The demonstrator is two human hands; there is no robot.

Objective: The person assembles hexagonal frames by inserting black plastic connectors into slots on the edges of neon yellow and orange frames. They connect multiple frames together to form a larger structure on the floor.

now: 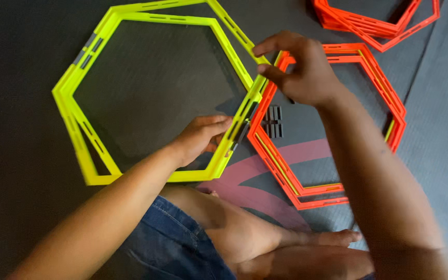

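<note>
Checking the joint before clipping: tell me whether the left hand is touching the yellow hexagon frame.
Touching. The head view shows the left hand with fingers curled against the inner edge of the yellow hexagon frame, no gap visible.

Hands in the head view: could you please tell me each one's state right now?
Left hand: closed on yellow hexagon ring.
Right hand: pinching the same ring's corner.

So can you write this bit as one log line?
left hand: grips yellow hexagon rings | right hand: pinches yellow-orange join | orange hexagon rings: flat on mat
</note>
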